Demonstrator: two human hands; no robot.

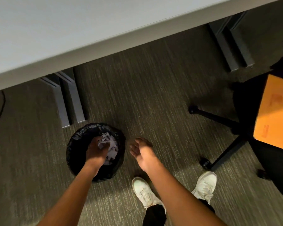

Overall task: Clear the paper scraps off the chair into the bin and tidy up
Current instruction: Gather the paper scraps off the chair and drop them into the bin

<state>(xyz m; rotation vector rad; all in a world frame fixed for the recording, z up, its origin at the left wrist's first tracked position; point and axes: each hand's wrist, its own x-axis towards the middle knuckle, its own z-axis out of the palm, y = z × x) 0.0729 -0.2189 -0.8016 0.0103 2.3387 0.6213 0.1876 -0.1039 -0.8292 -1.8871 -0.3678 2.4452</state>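
Observation:
A round bin lined with a black bag (75, 144) stands on the carpet under the desk edge. White paper scraps (110, 145) lie inside it. My left hand (96, 150) reaches down into the bin, fingers curled among the scraps; whether it grips any I cannot tell. My right hand (141, 150) hovers just right of the bin, palm turned up, fingers loosely apart and holding nothing. The black office chair (245, 97) stands at the right edge, with an orange envelope (276, 115) lying on its seat.
A grey-white desk top (72, 33) fills the upper frame, with grey metal legs (67, 101) right behind the bin and another pair (232, 41) at the back right. The chair's wheeled base (219, 121) spreads over the carpet. My white shoes (144, 191) stand near the bin.

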